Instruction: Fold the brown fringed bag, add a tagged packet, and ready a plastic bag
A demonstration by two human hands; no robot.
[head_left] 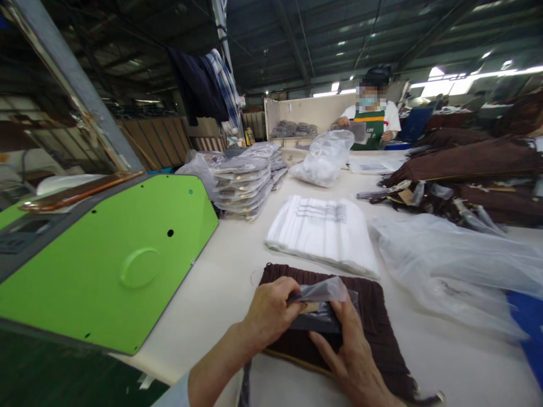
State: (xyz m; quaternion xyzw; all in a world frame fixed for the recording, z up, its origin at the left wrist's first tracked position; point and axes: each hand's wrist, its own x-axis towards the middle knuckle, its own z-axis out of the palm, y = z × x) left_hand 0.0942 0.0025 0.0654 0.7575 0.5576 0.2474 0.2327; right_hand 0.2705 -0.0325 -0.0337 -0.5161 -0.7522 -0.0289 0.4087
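Note:
A dark brown pleated fabric bag (377, 314) with a gold-toned zip edge lies flat on the table before me. Above it, my left hand (275, 308) pinches the edge of a small clear plastic bag (324, 289). My right hand (348, 345) grips the side of the same plastic bag, thumb below and fingers on top. Inside the plastic shows a flat dark item (316, 322) with a tan piece near its upper edge; my fingers partly cover both. The brown bag's strap end with a metal clasp sticks out at lower right.
A stack of white printed plastic bags (322, 232) lies just beyond. Loose clear plastic (449, 277) and piled brown bags (470, 164) are at right. Wrapped goods (244, 183) stand stacked near a green machine panel (110, 260). Across the table, a person (373, 116) holds a wrapped item.

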